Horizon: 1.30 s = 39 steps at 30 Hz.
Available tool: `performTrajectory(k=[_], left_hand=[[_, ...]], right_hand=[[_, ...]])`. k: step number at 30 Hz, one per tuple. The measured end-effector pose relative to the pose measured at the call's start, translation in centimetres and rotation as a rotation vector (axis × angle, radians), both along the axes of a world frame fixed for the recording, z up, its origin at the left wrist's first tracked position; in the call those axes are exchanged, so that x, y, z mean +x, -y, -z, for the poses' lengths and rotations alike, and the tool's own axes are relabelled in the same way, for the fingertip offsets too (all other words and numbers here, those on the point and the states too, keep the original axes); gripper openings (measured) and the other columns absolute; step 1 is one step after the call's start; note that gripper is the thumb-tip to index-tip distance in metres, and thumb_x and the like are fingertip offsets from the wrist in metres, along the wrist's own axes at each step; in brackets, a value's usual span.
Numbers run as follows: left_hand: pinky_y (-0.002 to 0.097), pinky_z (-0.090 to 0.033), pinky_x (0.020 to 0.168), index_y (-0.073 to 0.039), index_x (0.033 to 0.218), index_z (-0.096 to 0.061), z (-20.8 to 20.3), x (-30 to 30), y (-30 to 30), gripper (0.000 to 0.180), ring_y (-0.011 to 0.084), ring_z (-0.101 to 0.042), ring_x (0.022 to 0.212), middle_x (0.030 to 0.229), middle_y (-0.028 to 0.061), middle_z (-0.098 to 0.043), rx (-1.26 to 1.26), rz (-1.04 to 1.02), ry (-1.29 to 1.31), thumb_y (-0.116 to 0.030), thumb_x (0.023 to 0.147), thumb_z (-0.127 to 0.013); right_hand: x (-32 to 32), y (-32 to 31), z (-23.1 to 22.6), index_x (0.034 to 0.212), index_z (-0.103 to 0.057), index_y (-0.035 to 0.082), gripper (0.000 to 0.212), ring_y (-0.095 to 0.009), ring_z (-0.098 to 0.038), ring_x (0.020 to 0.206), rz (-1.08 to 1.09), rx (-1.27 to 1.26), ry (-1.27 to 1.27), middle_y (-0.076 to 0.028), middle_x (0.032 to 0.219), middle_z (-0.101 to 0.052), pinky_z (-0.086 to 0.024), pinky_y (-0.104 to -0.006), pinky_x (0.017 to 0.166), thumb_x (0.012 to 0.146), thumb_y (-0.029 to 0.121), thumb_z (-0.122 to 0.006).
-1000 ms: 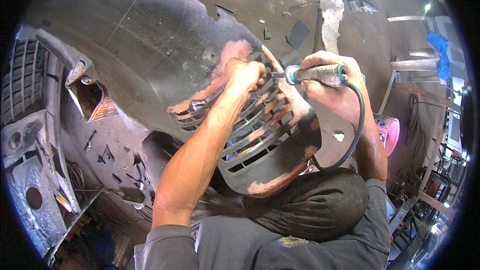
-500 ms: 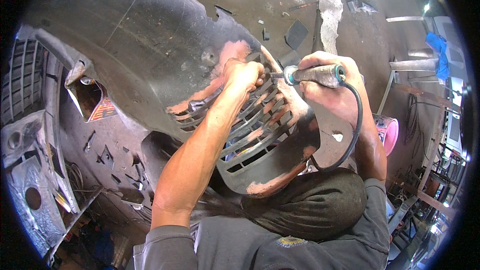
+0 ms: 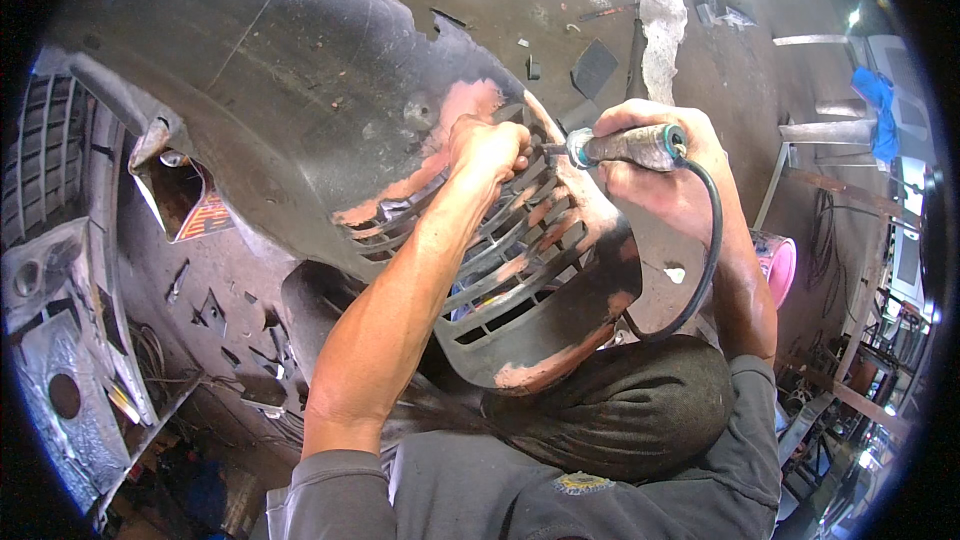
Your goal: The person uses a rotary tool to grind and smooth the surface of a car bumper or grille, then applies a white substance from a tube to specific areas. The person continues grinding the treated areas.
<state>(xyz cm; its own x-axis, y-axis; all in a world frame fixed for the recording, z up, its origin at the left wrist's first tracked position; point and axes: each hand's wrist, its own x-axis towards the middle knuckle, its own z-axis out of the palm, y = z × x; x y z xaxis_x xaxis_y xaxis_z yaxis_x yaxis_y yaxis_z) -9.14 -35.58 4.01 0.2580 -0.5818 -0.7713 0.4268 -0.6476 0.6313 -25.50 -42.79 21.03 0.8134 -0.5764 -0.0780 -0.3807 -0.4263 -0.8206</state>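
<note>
A dark plastic car bumper (image 3: 270,70) lies across in front of me, with reddish-pink filler patches around its slatted grille (image 3: 500,265). My left hand (image 3: 485,150) is closed at the upper end of the slats, its fingers curled; what they pinch, if anything, is hidden. My right hand (image 3: 655,175) is wrapped round the handle of a soldering iron (image 3: 630,147) with worn grey grip and teal ends. The iron points left, its metal tip at the slats close beside my left fingers. A black cable (image 3: 717,240) loops from its back end down toward my knee.
My covered knee (image 3: 620,405) is under the near end of the bumper. A pink bucket (image 3: 778,270) stands beyond my right forearm. An open tin can (image 3: 180,185) and dark scraps (image 3: 213,313) lie at left. A dark flat piece (image 3: 593,68) lies on the floor ahead.
Very little differs. My right hand and the soldering iron have shifted slightly; my left hand stays at the same place on the slats.
</note>
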Motion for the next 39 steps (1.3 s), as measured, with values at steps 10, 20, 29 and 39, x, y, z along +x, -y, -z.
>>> performTrajectory(k=[10, 20, 29, 39], left_hand=[[0.0247, -0.044, 0.042, -0.003, 0.154, -0.038, -0.6, -0.3, 0.0, 0.081, 0.0148, -0.063, 0.057, 0.077, 0.0115, -0.068, -0.033, -0.074, 0.03, 0.002, 0.079, -0.068], [0.0245, -0.045, 0.045, 0.006, 0.129, -0.055, -0.8, -0.2, -0.2, 0.052, 0.0143, -0.063, 0.057, 0.078, 0.0109, -0.068, -0.024, -0.064, 0.029, -0.001, 0.079, -0.069], [0.0252, -0.045, 0.046, 0.005, 0.081, -0.068, -0.7, -0.2, -0.4, 0.009, 0.0141, -0.063, 0.057, 0.074, 0.0116, -0.069, 0.003, -0.046, 0.048, -0.003, 0.078, -0.069], [0.0298, -0.041, 0.043, 0.005, 0.066, -0.069, -0.2, -0.5, -0.4, 0.012, 0.0169, -0.058, 0.046, 0.061, 0.0122, -0.067, -0.011, -0.127, 0.08, -0.007, 0.066, -0.071]], right_hand=[[0.0, -0.1, -0.6, 0.097, -0.072, 0.001, 0.026, -0.015, -0.067, 0.075, 0.036, 0.074, 0.002, -0.009, 0.08, -0.071, -0.054, -0.031, 0.072, 0.074, 0.013, -0.071], [0.0, -0.5, 0.0, 0.098, -0.071, 0.001, 0.023, -0.014, -0.069, 0.076, 0.059, 0.002, 0.015, -0.008, 0.084, -0.073, -0.054, -0.0298, 0.072, 0.078, 0.011, -0.072], [-0.3, -0.5, 0.1, 0.096, -0.071, 0.001, 0.022, -0.018, -0.07, 0.073, 0.029, -0.006, -0.005, -0.01, 0.081, -0.071, -0.054, -0.032, 0.069, 0.077, 0.012, -0.071], [-0.4, -0.9, 0.3, 0.1, -0.071, 0.001, 0.024, -0.015, -0.069, 0.077, 0.097, -0.033, 0.068, -0.008, 0.082, -0.072, -0.054, -0.0301, 0.073, 0.078, 0.01, -0.072]])
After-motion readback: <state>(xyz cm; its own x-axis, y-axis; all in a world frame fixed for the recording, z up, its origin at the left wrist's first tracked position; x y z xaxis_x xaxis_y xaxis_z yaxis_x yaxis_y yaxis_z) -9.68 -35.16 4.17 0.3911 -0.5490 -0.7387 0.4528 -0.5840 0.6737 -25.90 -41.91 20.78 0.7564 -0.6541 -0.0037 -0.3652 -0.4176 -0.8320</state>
